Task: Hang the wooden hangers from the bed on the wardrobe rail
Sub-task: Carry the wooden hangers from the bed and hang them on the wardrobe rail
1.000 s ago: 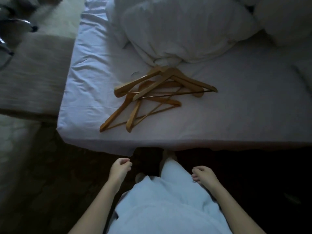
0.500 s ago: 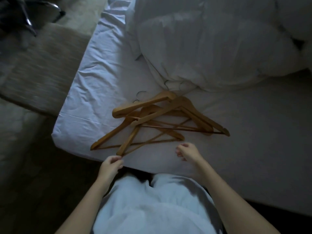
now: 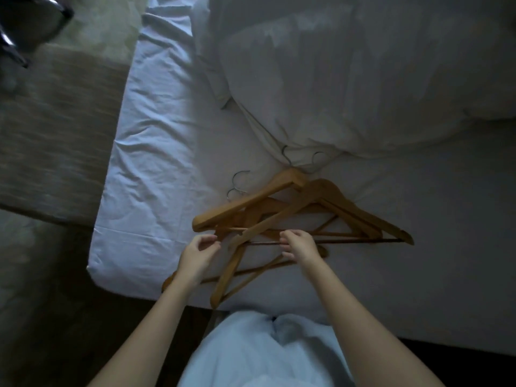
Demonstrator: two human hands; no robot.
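A loose pile of brown wooden hangers (image 3: 293,219) with thin metal hooks was seen lying on the white-sheeted bed (image 3: 156,169), close to its near edge and just in front of a rumpled white duvet (image 3: 349,79). The hangers were crossed over one another, several overlapping, so an exact count could not be made. Two hooks were tucked against the duvet's fold, and two more lay on the sheet to the left of the pile.

The left hand (image 3: 196,258) was held over the left end of the pile, fingers curled inward with a narrow gap between thumb and fingertips; nothing was gripped, and whether wood was touched could not be told. The right hand (image 3: 300,245) was placed over the middle of the pile, fingers bent down around the dark horizontal bar of one hanger. Whether that bar was actually clamped could not be made out in the dim light.

A pale garment (image 3: 259,356) was seen at the bottom of the view, pressed near the bed's edge. A grey-brown textured rug (image 3: 53,135) was laid on the floor to the left of the bed.
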